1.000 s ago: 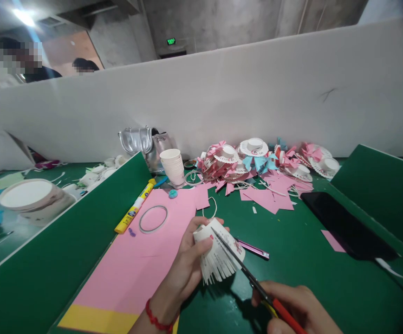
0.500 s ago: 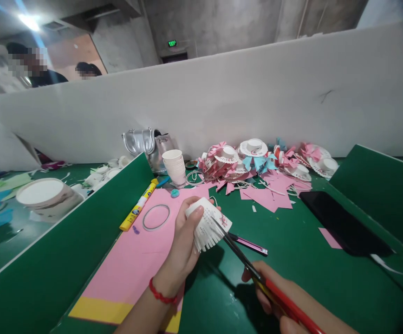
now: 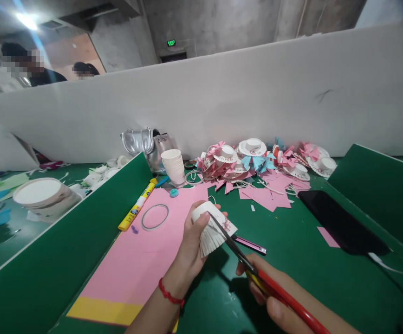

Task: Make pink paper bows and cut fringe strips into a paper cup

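My left hand point(image 3: 191, 241) is closed around a white paper cup point(image 3: 211, 227) held upside down, its wall cut into many thin strips. My right hand point(image 3: 278, 304) grips red-handled scissors point(image 3: 253, 273), whose dark blades reach up into the cup's fringe. Both hands hover over the green table point(image 3: 292, 260), just right of a large pink sheet point(image 3: 146, 250) with a yellow band at its near end.
A yellow glue stick point(image 3: 137, 206), a wire ring point(image 3: 154, 216) and a stack of paper cups point(image 3: 173, 167) lie beyond the sheet. Finished paper-cup hats with pink and blue scraps point(image 3: 257, 162) pile at the back. A black phone point(image 3: 341, 222) with cable lies right; a purple knife point(image 3: 252, 244) near the cup.
The cup rose and tilted, then came back down a little. My right hand with the scissors moved up and left, keeping the blades in the fringe.
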Demonstrator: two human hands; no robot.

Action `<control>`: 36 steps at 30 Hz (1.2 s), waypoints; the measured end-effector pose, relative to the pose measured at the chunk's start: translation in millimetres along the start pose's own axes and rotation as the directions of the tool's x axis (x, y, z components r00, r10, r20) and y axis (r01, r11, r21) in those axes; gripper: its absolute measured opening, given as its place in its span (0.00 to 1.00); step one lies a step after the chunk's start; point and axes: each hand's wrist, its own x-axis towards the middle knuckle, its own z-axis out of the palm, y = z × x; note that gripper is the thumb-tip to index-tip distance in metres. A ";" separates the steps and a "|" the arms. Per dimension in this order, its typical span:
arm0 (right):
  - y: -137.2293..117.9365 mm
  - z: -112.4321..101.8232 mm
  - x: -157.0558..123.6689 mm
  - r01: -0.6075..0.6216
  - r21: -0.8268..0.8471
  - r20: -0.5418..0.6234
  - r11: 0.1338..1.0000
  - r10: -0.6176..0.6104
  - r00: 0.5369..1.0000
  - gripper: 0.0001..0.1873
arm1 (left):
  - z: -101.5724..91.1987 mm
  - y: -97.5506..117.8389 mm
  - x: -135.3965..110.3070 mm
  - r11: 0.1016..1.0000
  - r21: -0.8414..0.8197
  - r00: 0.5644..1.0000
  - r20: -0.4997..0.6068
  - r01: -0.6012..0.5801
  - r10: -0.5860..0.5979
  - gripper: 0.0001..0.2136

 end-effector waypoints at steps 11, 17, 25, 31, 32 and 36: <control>45.5 17.7 17.3 0.034 0.072 0.064 0.997 -0.039 0.997 0.41 | 3.3 2.7 -7.3 0.999 -0.035 1.000 -0.012 0.017 -0.017 0.08; 16.5 5.2 5.7 0.044 0.001 0.102 0.999 -0.044 0.994 0.32 | 2.5 2.3 -7.1 0.999 -0.022 1.000 0.016 0.024 -0.024 0.07; 12.4 2.9 5.2 0.018 -0.004 0.095 1.000 -0.017 0.995 0.32 | 0.3 1.4 -6.5 1.000 0.010 0.999 0.032 -0.011 0.010 0.06; 15.3 2.5 7.2 0.053 -0.018 0.134 0.998 -0.050 0.990 0.31 | 0.0 1.9 -5.8 1.000 0.012 0.999 0.039 -0.022 0.022 0.05; 15.8 2.7 8.0 0.051 -0.017 0.135 0.999 -0.049 0.990 0.31 | 0.0 1.9 -5.7 1.000 0.016 0.999 0.035 -0.026 0.026 0.05; 16.4 3.6 8.5 0.054 -0.012 0.111 0.998 -0.052 0.992 0.32 | -0.2 1.6 -5.9 0.999 0.028 0.999 0.033 -0.030 0.029 0.04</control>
